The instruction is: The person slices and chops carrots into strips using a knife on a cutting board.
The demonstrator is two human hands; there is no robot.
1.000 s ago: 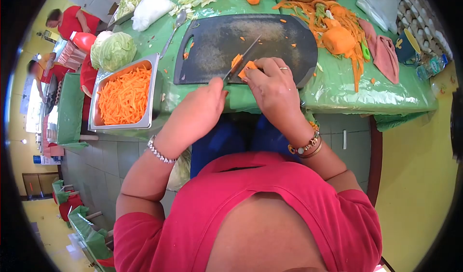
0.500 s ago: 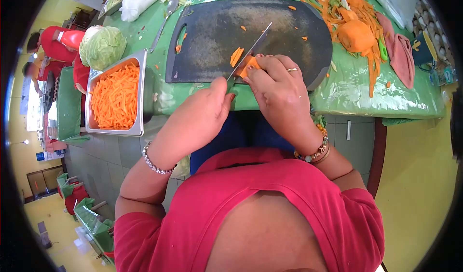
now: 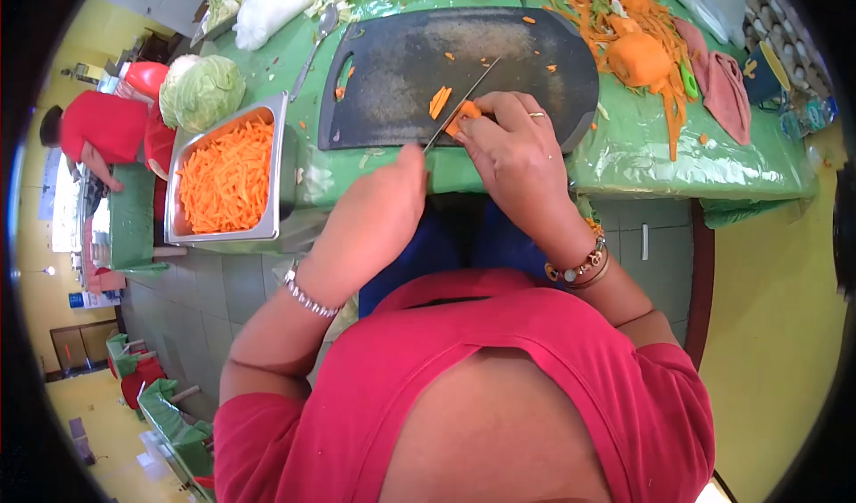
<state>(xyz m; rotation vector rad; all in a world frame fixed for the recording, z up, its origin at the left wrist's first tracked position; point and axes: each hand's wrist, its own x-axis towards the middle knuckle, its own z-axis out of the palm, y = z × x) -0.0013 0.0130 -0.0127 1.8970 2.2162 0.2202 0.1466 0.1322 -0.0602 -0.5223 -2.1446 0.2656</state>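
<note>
My left hand (image 3: 383, 202) is closed round the handle of a knife (image 3: 471, 93), whose blade points up and to the right over the dark cutting board (image 3: 383, 66). Fingers of my right hand (image 3: 517, 151) press on an orange carrot piece (image 3: 460, 121), right beside the blade, near the board's front edge. A few cut carrot sticks (image 3: 439, 102) lie just left of the blade. Small carrot scraps are scattered on the board. Left of the board, a metal pan (image 3: 279, 169) holds a heap of carrot strips (image 3: 225, 180).
A cabbage (image 3: 203, 93), a white plastic bag (image 3: 270, 12) and a spoon (image 3: 312, 57) are at the left. Carrot peelings (image 3: 664, 93) with a carrot chunk (image 3: 638, 59), a pink cloth (image 3: 727, 93) and a mug (image 3: 762, 75) are at the right. A person in red (image 3: 102, 128) is far left.
The view has shifted slightly back and forth. My hands stay at the board's front edge with the knife and carrot piece. The person in red at the left has moved and now leans downward.
</note>
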